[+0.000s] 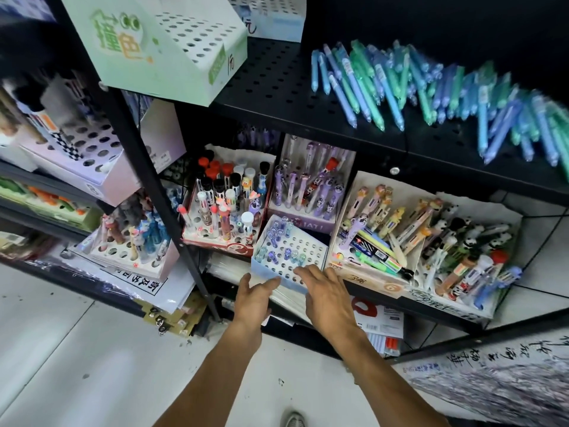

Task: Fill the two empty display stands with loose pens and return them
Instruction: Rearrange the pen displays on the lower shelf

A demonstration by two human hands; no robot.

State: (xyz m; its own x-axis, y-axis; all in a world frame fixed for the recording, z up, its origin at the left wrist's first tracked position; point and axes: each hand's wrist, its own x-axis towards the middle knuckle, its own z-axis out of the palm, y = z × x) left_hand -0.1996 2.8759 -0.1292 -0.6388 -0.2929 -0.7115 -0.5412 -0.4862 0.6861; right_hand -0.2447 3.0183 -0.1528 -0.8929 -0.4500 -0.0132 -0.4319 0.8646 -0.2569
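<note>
We've got both hands at the blue stand [289, 251] on the lower shelf [431, 309], near its front edge: left hand [254, 298] with fingers spread touching the front wall, right hand [326, 292] with straight fingers resting on the holed top. Loose pens [431, 94] lie piled along the upper shelf [277, 87], with the green stand [172, 47] at its left end.

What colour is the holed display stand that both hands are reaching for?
Pale blue with a white holed top, seen in the head view, the only one.
</note>
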